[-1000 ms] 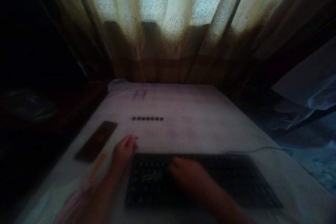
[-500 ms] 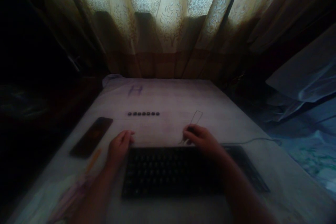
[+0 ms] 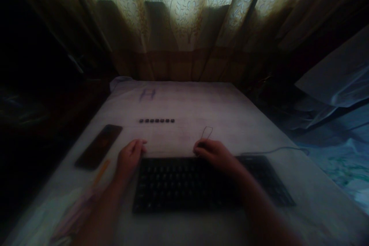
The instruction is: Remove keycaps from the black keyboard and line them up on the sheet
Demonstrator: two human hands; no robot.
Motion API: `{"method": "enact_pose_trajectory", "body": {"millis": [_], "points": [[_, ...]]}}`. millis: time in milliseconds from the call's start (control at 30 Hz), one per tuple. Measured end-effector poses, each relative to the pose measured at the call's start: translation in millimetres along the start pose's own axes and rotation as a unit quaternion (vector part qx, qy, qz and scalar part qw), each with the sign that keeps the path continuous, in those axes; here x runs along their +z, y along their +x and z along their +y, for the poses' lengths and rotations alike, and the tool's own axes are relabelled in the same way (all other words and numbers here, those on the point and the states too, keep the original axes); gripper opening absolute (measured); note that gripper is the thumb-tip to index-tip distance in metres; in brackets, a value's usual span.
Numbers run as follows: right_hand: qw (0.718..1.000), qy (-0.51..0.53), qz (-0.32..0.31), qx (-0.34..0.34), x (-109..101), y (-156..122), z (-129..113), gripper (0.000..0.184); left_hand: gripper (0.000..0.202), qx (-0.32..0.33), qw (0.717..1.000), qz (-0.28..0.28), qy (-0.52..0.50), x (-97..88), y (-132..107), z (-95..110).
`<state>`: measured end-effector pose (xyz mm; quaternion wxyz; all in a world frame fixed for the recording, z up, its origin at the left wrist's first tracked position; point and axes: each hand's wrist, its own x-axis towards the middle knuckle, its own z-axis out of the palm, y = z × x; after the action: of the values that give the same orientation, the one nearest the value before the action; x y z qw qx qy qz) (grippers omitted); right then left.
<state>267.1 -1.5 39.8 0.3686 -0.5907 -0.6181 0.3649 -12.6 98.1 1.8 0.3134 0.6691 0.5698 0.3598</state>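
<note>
A black keyboard (image 3: 173, 188) lies on the cloth-covered table in front of me. My left hand (image 3: 131, 157) is closed at its far left corner, fingers curled and pressed against the edge. Over the keyboard's far edge, right of its middle, my right hand (image 3: 209, 149) is closed around a wire keycap puller (image 3: 208, 131). The thin wire loop sticks out beyond the fingers, and the part inside the hand is hidden. Beyond the keyboard, several small black keycaps (image 3: 157, 120) stand in a straight row. Dim light and blur hide the individual keys.
A dark phone (image 3: 99, 147) lies on the left, with an orange stick-like thing (image 3: 101, 172) near my left forearm. The keyboard's cable (image 3: 276, 149) runs off to the right. A curtain (image 3: 187, 38) hangs behind the table (image 3: 196, 100).
My right hand has shifted a little to the left along the keyboard's far edge, carrying the wire keycap puller. My left hand stays at the corner. The whole view has tilted slightly.
</note>
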Motion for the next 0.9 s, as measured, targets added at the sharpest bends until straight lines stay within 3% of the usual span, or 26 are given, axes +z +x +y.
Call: {"method": "enact_pose_trajectory", "body": {"millis": [267, 400, 533, 733, 900], "points": [[0.998, -0.038, 0.013, -0.043, 5, -4, 9, 0.012, 0.043, 0.038, 0.997, -0.054, 0.027, 1.4, -2, 0], [0.995, -0.073, -0.02, -0.071, 3, -3, 4, 0.013, 0.04, 0.059, 0.993, -0.088, 0.055, 2.9, -5, 2], [0.984, -0.133, -0.072, -0.089, 2, 3, -3, 0.013, 0.04, 0.065, 0.991, -0.093, 0.069, 3.7, -6, 3], [0.966, -0.227, -0.083, -0.097, 6, 10, -10, 0.012, 0.041, 0.076, 0.989, -0.093, 0.089, 4.1, -7, 4], [0.967, -0.23, -0.07, -0.082, 9, 6, -6, 0.012, 0.043, 0.087, 0.986, -0.094, 0.107, 4.6, -6, 3]]}}
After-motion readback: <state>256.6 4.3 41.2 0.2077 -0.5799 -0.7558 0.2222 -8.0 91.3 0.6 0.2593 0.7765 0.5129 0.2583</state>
